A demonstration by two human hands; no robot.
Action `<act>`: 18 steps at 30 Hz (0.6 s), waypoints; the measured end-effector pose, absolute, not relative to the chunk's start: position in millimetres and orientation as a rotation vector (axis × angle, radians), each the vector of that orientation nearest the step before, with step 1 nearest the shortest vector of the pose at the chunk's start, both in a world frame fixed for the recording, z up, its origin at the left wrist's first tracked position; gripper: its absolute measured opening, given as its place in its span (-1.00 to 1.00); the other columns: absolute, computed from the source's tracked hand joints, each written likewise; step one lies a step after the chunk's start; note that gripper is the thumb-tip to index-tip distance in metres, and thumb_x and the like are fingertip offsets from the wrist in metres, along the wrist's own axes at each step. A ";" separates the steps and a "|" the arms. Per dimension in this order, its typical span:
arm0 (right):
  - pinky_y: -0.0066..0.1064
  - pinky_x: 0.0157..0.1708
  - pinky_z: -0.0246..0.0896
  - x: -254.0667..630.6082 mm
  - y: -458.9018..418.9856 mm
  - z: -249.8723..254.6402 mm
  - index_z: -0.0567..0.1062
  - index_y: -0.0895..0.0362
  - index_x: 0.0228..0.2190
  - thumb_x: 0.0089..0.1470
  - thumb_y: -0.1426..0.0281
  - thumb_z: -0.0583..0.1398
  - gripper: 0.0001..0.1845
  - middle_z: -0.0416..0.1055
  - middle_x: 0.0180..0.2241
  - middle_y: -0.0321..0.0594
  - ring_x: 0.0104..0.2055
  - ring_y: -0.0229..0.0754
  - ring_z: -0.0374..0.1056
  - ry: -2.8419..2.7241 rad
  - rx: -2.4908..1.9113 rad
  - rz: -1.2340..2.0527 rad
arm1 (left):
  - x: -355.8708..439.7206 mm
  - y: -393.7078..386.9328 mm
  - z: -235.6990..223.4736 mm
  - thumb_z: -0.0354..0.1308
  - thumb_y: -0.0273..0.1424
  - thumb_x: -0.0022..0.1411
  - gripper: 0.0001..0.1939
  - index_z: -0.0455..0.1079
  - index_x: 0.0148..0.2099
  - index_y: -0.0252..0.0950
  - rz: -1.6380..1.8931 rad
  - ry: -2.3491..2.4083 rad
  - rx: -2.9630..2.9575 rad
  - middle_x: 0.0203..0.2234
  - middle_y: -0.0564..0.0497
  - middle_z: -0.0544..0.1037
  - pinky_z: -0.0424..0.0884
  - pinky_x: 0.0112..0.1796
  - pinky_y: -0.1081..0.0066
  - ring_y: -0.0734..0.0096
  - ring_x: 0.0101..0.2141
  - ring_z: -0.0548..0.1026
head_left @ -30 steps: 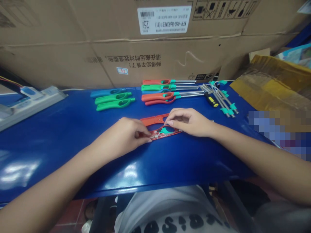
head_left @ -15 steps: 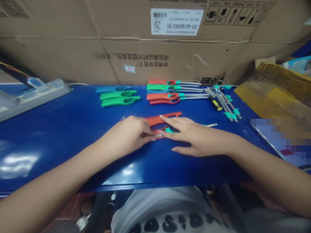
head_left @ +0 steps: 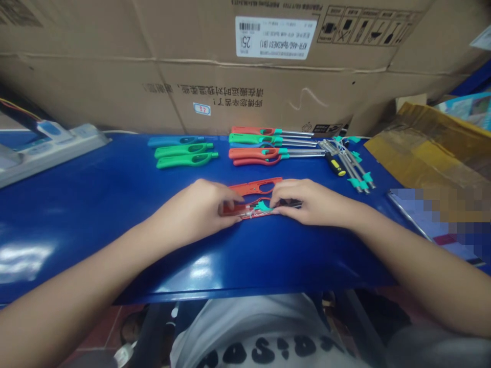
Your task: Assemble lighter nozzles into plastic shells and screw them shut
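Fingers of the left hand (head_left: 209,204) hold the red shell (head_left: 238,208), near side of the red cover (head_left: 247,189); right hand (head_left: 307,199) fingers, narrow, meet the shell's right end, hold unclear. Keep the wires (head_left: 252,213) inside.

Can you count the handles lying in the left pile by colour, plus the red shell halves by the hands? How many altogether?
Green handles: 2
Blue handle: 1
Red shell halves: 2
Total: 5
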State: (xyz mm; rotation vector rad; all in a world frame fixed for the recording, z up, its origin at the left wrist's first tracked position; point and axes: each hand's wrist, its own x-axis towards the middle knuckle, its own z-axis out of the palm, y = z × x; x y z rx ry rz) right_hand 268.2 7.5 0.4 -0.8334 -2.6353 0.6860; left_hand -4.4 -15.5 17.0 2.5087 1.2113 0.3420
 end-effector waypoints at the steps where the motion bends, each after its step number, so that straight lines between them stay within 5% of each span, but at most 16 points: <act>1: -0.38 -0.19 0.28 267.4 7.5 0.2 0.56 0.14 -0.28 0.22 0.43 0.25 -0.94 0.53 -0.25 -0.20 -0.22 -0.20 0.43 -2.624 -0.849 0.712 | -3.3 -16.7 18.4 0.30 -0.29 0.21 -0.78 0.59 -0.11 -0.23 0.387 1.213 2.535 -0.35 0.03 0.64 0.41 -0.37 0.39 0.31 -0.38 0.57; 8: -0.38 -0.17 0.26 265.6 5.2 2.7 0.57 0.15 -0.28 0.21 0.47 0.24 -0.93 0.53 -0.24 -0.20 -0.19 -0.18 0.42 -2.637 -0.873 0.690 | 5.4 -18.4 4.0 0.08 -0.40 0.40 -0.76 0.54 0.00 -0.18 0.414 0.805 2.790 0.05 -0.08 0.52 0.43 0.01 0.20 0.16 0.03 0.47; 18: -0.36 -0.17 0.28 268.4 5.6 2.1 0.59 0.14 -0.26 0.20 0.48 0.22 -0.89 0.53 -0.24 -0.18 -0.20 -0.17 0.43 -2.655 -0.827 0.664 | 3.1 -12.9 -5.8 0.05 -0.43 0.43 -0.73 0.53 0.05 -0.21 0.481 0.748 2.727 -0.01 -0.06 0.58 0.47 0.02 0.24 0.25 -0.02 0.53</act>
